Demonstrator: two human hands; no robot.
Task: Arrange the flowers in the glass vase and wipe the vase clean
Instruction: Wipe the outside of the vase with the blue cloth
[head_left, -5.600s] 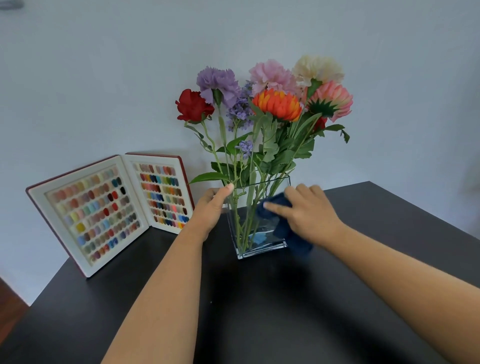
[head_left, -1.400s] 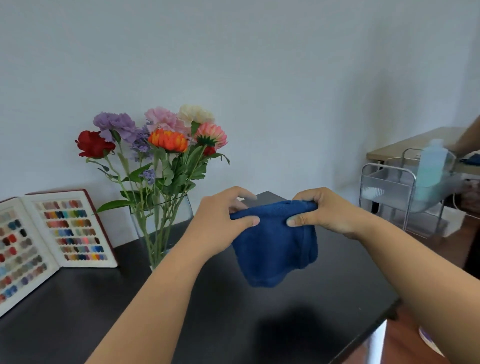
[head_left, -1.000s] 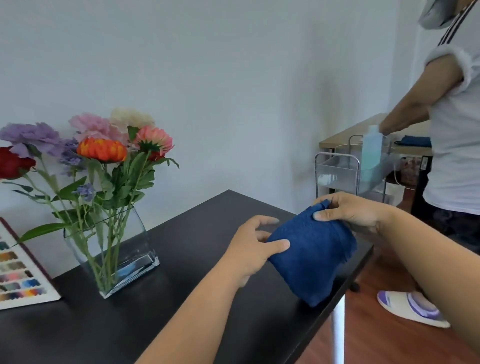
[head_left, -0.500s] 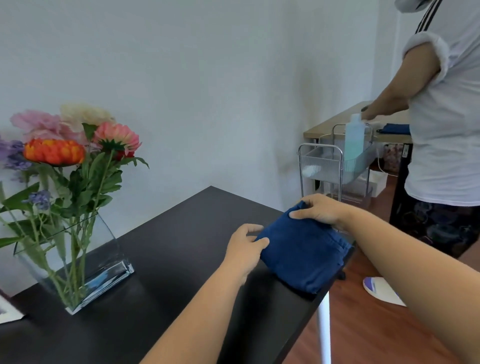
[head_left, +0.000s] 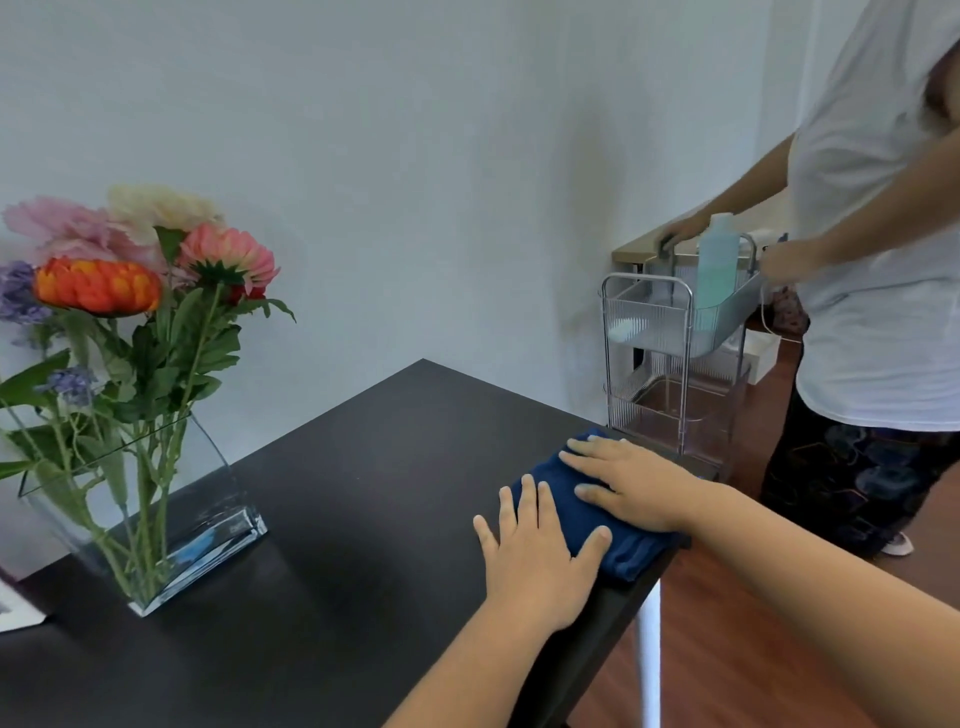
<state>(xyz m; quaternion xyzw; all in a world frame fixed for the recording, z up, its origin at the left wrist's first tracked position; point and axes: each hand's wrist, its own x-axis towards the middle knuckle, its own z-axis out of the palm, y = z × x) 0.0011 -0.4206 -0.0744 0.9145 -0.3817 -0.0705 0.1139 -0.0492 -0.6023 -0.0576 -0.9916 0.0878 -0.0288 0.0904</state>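
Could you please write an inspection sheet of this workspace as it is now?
Surface: black table, mostly bare.
Job's things: flowers standing in glass vase; folded blue cloth at the table's right edge.
Clutter: corner of a white board at far left.
Grips: left hand and right hand flat on the cloth.
Cables: nothing seen.
Surroundings: another person at a metal cart holding a bottle.

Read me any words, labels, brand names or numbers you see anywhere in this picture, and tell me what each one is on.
None can be read.
Bottle in the cart: no label shows.
Vase, cloth under the left hand and right hand, table: no print.
White corner at the left edge: too little shows to tell.
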